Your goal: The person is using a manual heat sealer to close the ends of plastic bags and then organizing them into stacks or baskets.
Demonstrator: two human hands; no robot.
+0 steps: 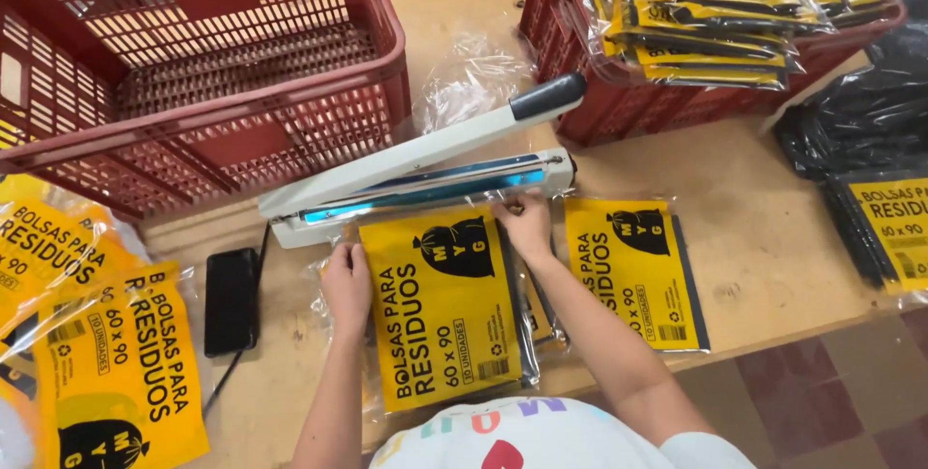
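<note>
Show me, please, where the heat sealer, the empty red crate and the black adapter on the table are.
heat sealer (425, 155): head view, on its raised white arm.
empty red crate (290, 92): head view, on its front rim.
black adapter (231, 300): head view, middle of its top face.
</note>
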